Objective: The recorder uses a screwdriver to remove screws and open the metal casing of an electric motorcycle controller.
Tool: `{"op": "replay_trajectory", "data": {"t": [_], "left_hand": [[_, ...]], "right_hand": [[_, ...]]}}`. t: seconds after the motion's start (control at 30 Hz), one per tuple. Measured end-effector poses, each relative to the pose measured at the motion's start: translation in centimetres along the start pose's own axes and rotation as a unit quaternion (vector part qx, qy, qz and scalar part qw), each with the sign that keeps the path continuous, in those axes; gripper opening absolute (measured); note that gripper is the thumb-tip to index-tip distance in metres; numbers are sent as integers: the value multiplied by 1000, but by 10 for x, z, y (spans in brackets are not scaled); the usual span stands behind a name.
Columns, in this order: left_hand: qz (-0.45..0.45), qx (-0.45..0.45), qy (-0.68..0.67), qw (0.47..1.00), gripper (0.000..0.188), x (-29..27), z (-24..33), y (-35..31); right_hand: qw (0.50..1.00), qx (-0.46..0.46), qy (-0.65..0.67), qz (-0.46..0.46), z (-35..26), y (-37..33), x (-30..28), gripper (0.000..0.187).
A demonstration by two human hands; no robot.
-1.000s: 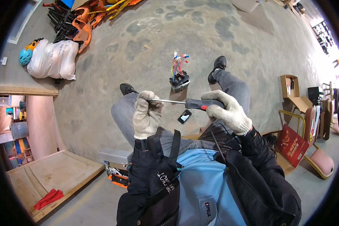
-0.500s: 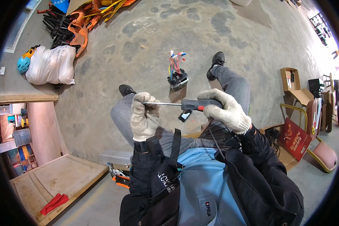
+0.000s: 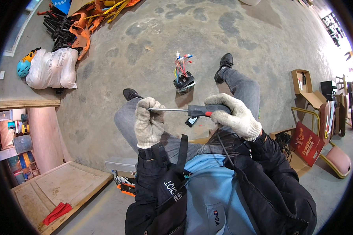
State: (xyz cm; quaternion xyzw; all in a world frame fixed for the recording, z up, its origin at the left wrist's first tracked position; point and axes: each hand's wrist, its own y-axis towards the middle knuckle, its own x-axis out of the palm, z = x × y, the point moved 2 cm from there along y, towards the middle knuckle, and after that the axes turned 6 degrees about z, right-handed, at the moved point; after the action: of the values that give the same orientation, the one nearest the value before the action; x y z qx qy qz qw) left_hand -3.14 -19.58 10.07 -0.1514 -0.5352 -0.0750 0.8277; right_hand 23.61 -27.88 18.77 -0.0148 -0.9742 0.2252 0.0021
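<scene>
My right hand [image 3: 236, 119], in a pale knitted work glove, is wrapped round the dark grey and red handle of a screwdriver [image 3: 199, 110]. The tool lies level, its thin metal shaft pointing left. At the shaft's end my left hand [image 3: 149, 125], gloved the same way, is closed with its fingertips pinched about the tip. Whether a small piece sits in those fingers too cannot be made out. Beyond my hands, a black finned electrical unit [image 3: 184, 83] with a bundle of coloured wires [image 3: 181, 64] stands on the floor between my feet.
A small dark device [image 3: 191, 121] lies on the floor below the screwdriver. To the left are a white sack [image 3: 53, 68], a blue and orange helmet [image 3: 24, 66] and a wooden panel [image 3: 62, 184] with a red cloth. An open cardboard box [image 3: 302, 82] and pink chair [image 3: 337, 159] stand right.
Both hands and the screwdriver stay almost in place. My left hand has shifted very slightly, with its grip at the tip kept.
</scene>
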Motion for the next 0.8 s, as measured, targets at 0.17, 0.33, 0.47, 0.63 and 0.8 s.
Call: {"op": "replay_trajectory", "data": {"t": [0.17, 0.33, 0.47, 0.63, 0.8], "left_hand": [[4, 10, 43, 999, 20, -6, 4, 1], [-29, 23, 68, 997, 30, -15, 4, 4], [-21, 24, 82, 996, 31, -12, 3, 4], [-32, 26, 87, 995, 31, -15, 4, 4], [-19, 32, 100, 994, 31, -10, 7, 3]], "right_hand": [[1000, -4, -27, 3, -6, -2, -1, 51], [1000, -23, -8, 7, -7, -3, 1, 48], [999, -28, -14, 11, -8, -3, 0, 45], [1000, -15, -12, 6, -10, -3, -1, 47], [997, -58, -57, 16, -12, -3, -3, 49]]}}
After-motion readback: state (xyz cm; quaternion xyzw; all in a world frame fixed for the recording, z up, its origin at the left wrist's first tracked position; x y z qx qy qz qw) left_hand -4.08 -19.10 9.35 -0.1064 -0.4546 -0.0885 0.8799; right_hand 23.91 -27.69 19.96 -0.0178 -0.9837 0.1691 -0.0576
